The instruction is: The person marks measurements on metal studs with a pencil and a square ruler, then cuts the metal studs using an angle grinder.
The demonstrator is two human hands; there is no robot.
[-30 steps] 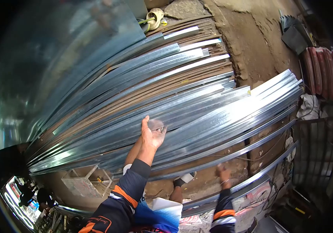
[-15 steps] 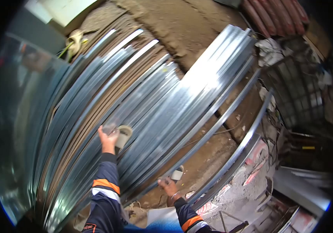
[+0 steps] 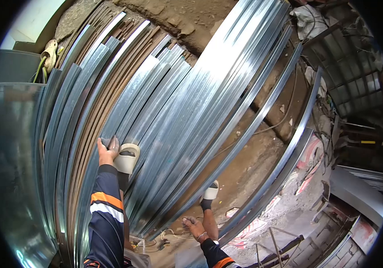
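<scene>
My left hand (image 3: 108, 152) grips the edges of a silvery metal profile (image 3: 131, 96), thumb on its left side and fingers on its right. This profile lies among many long, shiny channels (image 3: 178, 120) fanned out over the ground. Just right of that hand is a foot in a pale slide sandal (image 3: 127, 158), on the profiles. My right hand (image 3: 194, 227) is low in the view, above the dirt, its fingers loosely bent and apart with nothing in them. Close above it, another sandalled foot (image 3: 210, 190) stands on brown ground.
Thin rusty brown bars (image 3: 111, 102) run between the profiles. A large glossy sheet (image 3: 12, 165) lies at the far left, with a pale clog (image 3: 49, 54) above it. Separate curved-looking profiles (image 3: 296, 129), rubble and red-white sacks (image 3: 310, 152) are at the right.
The view has shifted and become sharper. My left hand appears farther left, and the profiles near it look more spread apart. My right hand remains low, fingers still loose.
</scene>
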